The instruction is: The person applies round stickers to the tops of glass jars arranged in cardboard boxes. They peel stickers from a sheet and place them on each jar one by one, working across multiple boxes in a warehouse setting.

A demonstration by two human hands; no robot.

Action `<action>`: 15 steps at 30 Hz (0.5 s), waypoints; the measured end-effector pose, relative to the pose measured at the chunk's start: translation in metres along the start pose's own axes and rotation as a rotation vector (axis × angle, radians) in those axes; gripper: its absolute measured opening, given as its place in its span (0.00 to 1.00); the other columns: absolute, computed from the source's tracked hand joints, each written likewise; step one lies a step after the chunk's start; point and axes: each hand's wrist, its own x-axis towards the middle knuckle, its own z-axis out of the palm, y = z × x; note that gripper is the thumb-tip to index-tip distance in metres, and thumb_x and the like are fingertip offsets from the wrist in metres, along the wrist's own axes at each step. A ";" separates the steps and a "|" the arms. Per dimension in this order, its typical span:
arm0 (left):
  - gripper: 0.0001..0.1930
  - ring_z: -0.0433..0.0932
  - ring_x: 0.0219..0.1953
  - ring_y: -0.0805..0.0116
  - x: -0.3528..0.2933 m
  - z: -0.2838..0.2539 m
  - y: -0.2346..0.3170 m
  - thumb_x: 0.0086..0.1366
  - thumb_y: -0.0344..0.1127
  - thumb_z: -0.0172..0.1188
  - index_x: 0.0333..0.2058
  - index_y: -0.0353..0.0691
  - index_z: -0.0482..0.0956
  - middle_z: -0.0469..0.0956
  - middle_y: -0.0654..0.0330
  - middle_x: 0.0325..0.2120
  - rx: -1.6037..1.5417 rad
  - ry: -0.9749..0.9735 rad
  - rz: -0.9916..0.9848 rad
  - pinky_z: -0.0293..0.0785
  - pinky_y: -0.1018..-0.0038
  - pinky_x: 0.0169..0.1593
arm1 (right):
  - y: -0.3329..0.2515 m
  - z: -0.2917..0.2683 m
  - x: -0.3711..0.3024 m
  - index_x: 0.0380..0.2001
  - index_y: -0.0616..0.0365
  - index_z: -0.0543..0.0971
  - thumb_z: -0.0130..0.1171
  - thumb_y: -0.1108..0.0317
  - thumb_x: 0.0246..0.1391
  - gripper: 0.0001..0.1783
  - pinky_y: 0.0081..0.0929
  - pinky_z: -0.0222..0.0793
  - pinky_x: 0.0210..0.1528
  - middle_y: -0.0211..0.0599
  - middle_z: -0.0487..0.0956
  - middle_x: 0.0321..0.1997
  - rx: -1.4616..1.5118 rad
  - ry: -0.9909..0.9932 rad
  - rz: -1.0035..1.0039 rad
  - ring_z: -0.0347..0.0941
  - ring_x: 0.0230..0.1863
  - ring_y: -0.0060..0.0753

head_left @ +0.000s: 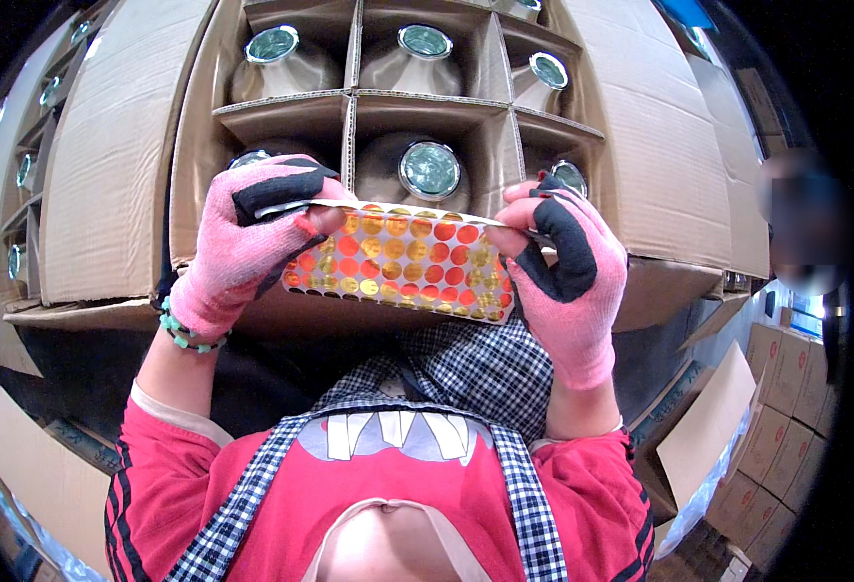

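Observation:
Both my hands wear pink and black gloves with bare fingertips. Stretched between them is a sheet of round stickers (398, 257) in shiny gold and orange-red rows. My left hand (257, 218) pinches its upper left corner, and my right hand (573, 247) pinches the upper right corner. The sheet hangs tilted in front of an open cardboard box (640, 145). Just beyond its top edge stands a clear glass bottle (429, 170) in a divider cell. Two more bottle mouths near my hands are partly hidden by them.
Cardboard dividers (352, 58) split the box into cells, with several glass bottles upright inside. At the left stands another open box (29, 184) of bottles. Stacked closed cartons (781, 427) are at the lower right. A person (804, 223) is at the far right.

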 end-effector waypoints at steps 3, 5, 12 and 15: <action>0.06 0.71 0.27 0.75 0.000 0.000 0.001 0.47 0.29 0.59 0.25 0.33 0.76 0.73 0.62 0.22 0.020 0.012 -0.004 0.66 0.80 0.33 | 0.000 0.006 0.002 0.22 0.56 0.72 0.58 0.76 0.27 0.11 0.32 0.62 0.43 0.35 0.72 0.26 -0.129 0.114 -0.090 0.69 0.36 0.39; 0.07 0.71 0.27 0.75 -0.001 0.005 0.004 0.47 0.30 0.59 0.25 0.33 0.76 0.73 0.62 0.22 -0.033 0.084 -0.028 0.66 0.81 0.33 | 0.003 0.004 0.005 0.22 0.56 0.72 0.58 0.76 0.25 0.13 0.33 0.61 0.44 0.34 0.73 0.27 -0.176 0.104 -0.235 0.69 0.37 0.39; 0.08 0.71 0.27 0.77 -0.002 -0.003 0.006 0.47 0.31 0.61 0.26 0.34 0.76 0.74 0.63 0.24 -0.184 0.058 -0.183 0.67 0.82 0.32 | 0.005 0.005 0.006 0.20 0.55 0.73 0.58 0.77 0.26 0.11 0.34 0.60 0.45 0.37 0.73 0.32 -0.099 0.144 -0.272 0.68 0.40 0.42; 0.13 0.72 0.28 0.77 -0.007 -0.026 -0.006 0.49 0.36 0.60 0.33 0.37 0.75 0.74 0.64 0.27 -0.235 0.402 -0.251 0.68 0.82 0.33 | 0.009 0.002 0.006 0.18 0.59 0.74 0.58 0.79 0.30 0.06 0.28 0.59 0.46 0.43 0.71 0.41 0.149 0.269 -0.113 0.66 0.44 0.36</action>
